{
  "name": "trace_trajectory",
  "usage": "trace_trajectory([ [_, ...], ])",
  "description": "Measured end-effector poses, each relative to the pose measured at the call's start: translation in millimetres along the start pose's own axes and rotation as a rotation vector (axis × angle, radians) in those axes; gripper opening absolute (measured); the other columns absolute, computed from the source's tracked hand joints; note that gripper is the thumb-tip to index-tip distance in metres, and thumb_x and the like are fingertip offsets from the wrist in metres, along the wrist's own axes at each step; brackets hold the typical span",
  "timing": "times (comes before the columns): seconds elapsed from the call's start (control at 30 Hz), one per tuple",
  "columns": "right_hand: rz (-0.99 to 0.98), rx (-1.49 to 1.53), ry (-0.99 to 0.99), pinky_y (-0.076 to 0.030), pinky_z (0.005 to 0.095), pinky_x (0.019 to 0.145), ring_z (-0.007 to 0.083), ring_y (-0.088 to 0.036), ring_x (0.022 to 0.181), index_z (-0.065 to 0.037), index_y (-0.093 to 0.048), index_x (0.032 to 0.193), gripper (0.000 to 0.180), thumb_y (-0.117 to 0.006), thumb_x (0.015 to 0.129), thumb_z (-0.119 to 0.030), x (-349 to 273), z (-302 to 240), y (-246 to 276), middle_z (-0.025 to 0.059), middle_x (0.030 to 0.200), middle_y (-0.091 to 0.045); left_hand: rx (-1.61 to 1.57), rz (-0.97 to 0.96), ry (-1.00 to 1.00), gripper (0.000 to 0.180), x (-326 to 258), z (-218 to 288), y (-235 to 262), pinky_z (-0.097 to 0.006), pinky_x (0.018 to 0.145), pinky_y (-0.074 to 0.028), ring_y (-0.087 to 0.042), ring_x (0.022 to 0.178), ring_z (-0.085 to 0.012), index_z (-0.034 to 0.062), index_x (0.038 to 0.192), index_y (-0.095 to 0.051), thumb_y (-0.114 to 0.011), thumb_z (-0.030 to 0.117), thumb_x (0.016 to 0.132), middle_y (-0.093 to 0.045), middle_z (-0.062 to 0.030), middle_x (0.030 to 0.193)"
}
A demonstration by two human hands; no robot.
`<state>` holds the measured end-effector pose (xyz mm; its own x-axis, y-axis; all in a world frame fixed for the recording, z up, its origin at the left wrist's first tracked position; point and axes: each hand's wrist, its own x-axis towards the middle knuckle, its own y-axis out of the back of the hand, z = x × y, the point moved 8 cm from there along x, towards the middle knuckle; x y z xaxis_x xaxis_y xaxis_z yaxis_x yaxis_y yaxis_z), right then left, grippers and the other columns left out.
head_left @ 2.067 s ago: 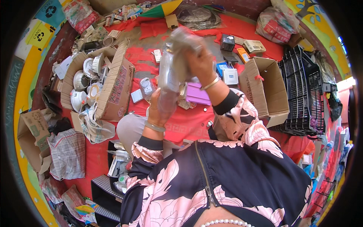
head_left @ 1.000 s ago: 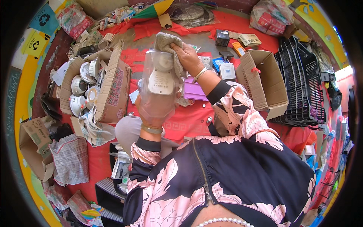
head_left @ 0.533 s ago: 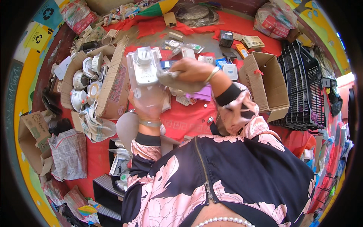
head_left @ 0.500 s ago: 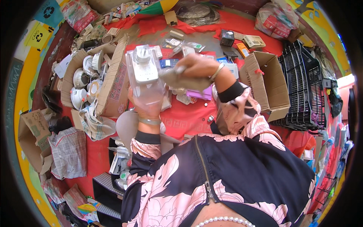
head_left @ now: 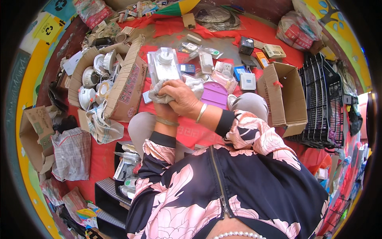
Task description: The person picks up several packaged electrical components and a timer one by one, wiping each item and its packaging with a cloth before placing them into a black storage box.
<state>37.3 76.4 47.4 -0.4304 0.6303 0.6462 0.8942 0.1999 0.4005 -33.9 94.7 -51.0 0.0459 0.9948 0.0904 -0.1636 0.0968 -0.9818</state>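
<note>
A clear plastic blister pack (head_left: 164,67) with a white device that has a round knob stands tilted up in front of me. My left hand (head_left: 165,112) grips its near end from below, with its fingers mostly hidden. In my right hand (head_left: 184,96) is a bunched grey cloth (head_left: 158,92), pressed against the lower part of the pack. Just right of the pack, partly behind my right hand, lies a purple plastic piece (head_left: 215,95). A small dark blue keypad device (head_left: 187,68) is next to the pack on the red sheet.
To the left, a cardboard box (head_left: 133,85) holds several white round light fittings. An open cardboard box (head_left: 274,101) and black plastic crates (head_left: 323,99) stand at the right. Several small packaged items, among them a white square device (head_left: 247,81), lie beyond my hands.
My right hand has swung left and down with the cloth, from beside the pack onto its lower part. The purple piece now shows more fully.
</note>
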Motion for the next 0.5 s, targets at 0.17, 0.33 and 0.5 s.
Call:
trace_trajectory([
  [0.17,-0.734,0.311,-0.181,-0.046,0.0332,0.074,0.0252,-0.058,0.077,-0.004,-0.066,0.083,0.027,-0.05,0.062,0.0,-8,20,-13,0.0117,0.081,-0.061,0.272,0.062,-0.043,0.066,-7,8,-51,-0.048,0.089,-0.044,-0.054,0.102,-0.0341,0.0032,0.127,-0.041,-0.044,0.051,0.082,-0.054,-0.0184,0.112],
  [0.33,-0.439,0.174,-0.687,-0.049,0.0315,0.065,0.0189,-0.059,0.067,-0.003,-0.065,0.088,0.024,-0.053,0.068,-0.011,2,82,68,0.0105,0.071,-0.062,0.025,-0.084,-0.047,0.078,-4,21,-72,-0.057,0.09,-0.04,-0.041,0.117,-0.0453,0.0133,0.137,-0.031,-0.055,0.051,0.073,-0.037,-0.0213,0.133],
  [0.5,0.315,0.047,-0.369,-0.049,0.0302,0.07,0.0208,-0.063,0.075,-0.008,-0.066,0.099,0.029,-0.059,0.072,-0.017,36,80,139,0.0106,0.082,-0.065,0.05,0.009,0.059,0.08,-14,3,-69,-0.056,0.09,-0.039,-0.037,0.12,-0.0458,0.0144,0.138,-0.031,-0.054,0.053,0.072,-0.035,-0.0199,0.135],
])
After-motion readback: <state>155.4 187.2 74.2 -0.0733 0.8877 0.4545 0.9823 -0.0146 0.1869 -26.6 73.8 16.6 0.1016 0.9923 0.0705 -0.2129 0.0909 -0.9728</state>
